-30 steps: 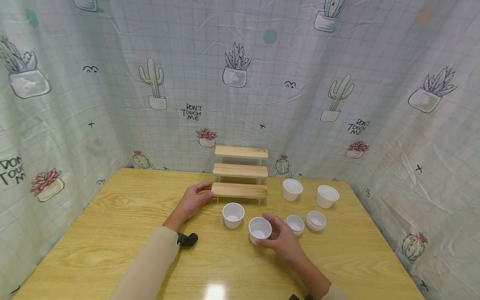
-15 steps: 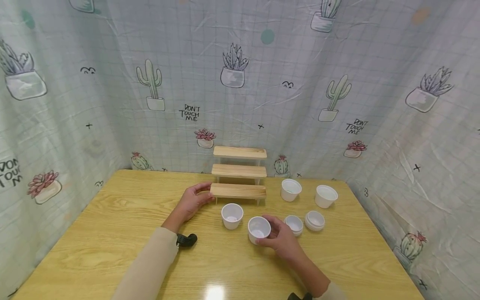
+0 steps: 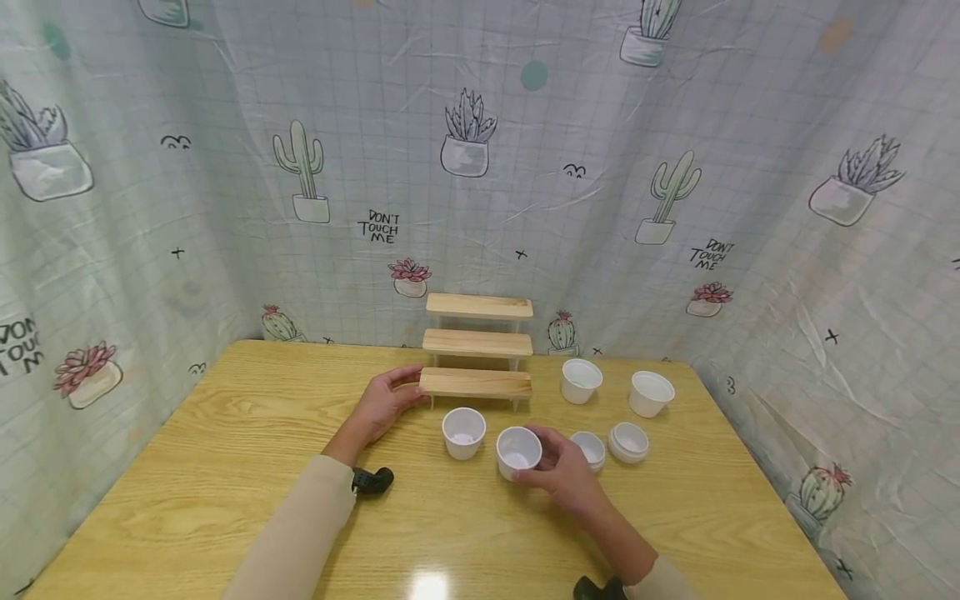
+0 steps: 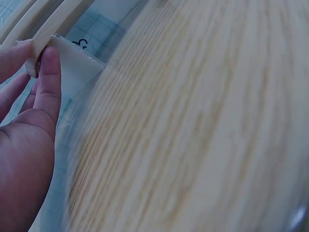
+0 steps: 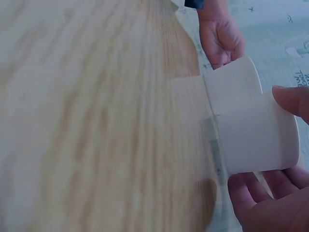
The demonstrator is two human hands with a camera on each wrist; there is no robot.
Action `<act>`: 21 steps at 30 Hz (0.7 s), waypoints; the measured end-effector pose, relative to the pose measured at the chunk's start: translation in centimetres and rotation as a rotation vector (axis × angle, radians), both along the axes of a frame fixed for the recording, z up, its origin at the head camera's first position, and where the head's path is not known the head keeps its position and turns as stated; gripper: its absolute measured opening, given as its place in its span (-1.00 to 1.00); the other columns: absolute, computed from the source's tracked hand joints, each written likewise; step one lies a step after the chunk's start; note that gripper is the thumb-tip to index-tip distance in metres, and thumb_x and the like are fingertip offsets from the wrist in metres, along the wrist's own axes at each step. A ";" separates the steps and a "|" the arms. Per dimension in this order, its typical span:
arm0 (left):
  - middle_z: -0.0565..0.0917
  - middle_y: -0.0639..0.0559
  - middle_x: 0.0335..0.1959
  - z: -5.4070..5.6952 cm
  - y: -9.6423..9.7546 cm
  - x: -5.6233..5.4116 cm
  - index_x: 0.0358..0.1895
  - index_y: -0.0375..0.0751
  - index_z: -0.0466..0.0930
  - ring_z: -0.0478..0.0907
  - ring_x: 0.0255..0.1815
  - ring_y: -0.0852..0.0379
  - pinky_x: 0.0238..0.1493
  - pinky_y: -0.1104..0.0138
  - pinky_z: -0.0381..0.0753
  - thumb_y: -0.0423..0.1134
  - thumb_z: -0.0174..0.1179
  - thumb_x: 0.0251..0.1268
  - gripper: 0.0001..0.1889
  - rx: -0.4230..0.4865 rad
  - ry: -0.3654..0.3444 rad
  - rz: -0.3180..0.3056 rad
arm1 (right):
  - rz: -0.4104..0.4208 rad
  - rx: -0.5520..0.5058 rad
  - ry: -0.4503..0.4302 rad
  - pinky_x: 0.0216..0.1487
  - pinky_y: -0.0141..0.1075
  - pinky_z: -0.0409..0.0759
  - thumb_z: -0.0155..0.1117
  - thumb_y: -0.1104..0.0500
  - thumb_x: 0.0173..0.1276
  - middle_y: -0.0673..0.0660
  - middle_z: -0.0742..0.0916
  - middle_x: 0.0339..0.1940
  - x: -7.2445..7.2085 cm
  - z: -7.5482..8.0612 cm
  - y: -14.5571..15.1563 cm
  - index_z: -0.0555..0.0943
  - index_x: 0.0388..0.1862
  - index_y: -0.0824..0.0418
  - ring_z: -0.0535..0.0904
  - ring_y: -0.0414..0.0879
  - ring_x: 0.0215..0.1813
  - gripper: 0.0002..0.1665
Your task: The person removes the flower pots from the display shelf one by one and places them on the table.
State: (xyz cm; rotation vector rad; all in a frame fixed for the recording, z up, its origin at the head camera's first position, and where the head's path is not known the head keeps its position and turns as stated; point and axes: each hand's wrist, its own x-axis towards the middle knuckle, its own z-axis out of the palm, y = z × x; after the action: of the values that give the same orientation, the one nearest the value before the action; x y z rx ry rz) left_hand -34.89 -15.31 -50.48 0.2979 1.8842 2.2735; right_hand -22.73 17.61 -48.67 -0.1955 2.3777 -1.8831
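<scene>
My left hand (image 3: 384,406) pinches the left end of the lowest step of a three-tier wooden display stand (image 3: 476,382). In the left wrist view the thumb and fingers close round that step end (image 4: 46,36). My right hand (image 3: 566,475) grips a white cup (image 3: 518,453) from its right side, its mouth facing up. The right wrist view has the thumb near the rim of this cup (image 5: 260,133) and fingers on the opposite side. A second white cup (image 3: 463,433) stands upright just left of it, in front of the stand.
Two more white cups (image 3: 581,381) (image 3: 651,393) stand right of the display stand. In front of them are two lower white bowls (image 3: 588,450) (image 3: 628,442), near my right hand. A patterned curtain (image 3: 480,225) surrounds the wooden table (image 3: 225,433) at the back and sides.
The white cup in my right hand has shifted slightly away from me; whether it has risen I cannot tell. My left hand keeps its hold on the stand. The head view has shifted a little.
</scene>
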 end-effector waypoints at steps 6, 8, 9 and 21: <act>0.34 -0.48 0.39 0.0 0.0 0.1 0.51 -0.54 0.19 0.63 0.01 0.24 0.28 0.20 0.71 -0.52 0.12 0.47 -0.40 -0.024 0.004 -0.010 | 0.008 -0.011 0.004 0.40 -0.11 0.63 0.65 0.29 0.08 0.32 0.62 0.36 -0.4 0.2 0.0 0.48 0.40 0.28 0.55 0.18 0.39 -0.12; 0.33 -0.49 0.41 0.1 0.0 0.1 0.52 -0.53 0.19 0.62 0.02 0.24 0.29 0.20 0.71 -0.51 0.12 0.48 -0.40 -0.029 0.002 -0.011 | 0.008 -0.023 0.004 0.40 -0.11 0.62 0.64 0.31 0.09 0.32 0.61 0.37 -0.6 0.2 0.0 0.47 0.40 0.28 0.54 0.19 0.40 -0.12; 0.34 -0.49 0.41 0.1 0.0 0.1 0.52 -0.53 0.19 0.62 0.02 0.24 0.29 0.20 0.71 -0.51 0.12 0.48 -0.40 -0.031 0.003 -0.011 | 0.007 -0.028 0.006 0.40 -0.11 0.62 0.64 0.31 0.09 0.32 0.60 0.38 -0.7 0.3 0.1 0.47 0.40 0.28 0.54 0.19 0.41 -0.12; 0.40 -0.44 0.38 0.3 0.0 -0.1 0.51 -0.49 0.24 0.64 0.04 0.22 0.22 0.28 0.74 -0.52 0.14 0.45 -0.40 -0.028 -0.016 0.004 | -0.026 -0.047 0.035 0.34 -0.13 0.67 0.63 0.34 0.08 0.33 0.62 0.35 -1.2 1.1 0.0 0.48 0.41 0.30 0.56 0.19 0.38 -0.12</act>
State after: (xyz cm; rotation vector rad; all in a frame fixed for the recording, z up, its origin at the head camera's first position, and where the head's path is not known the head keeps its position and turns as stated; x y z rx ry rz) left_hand -34.95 -15.27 -50.22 0.2712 1.9087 2.2438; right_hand -23.98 17.63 -47.61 -0.2044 2.3711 -1.9638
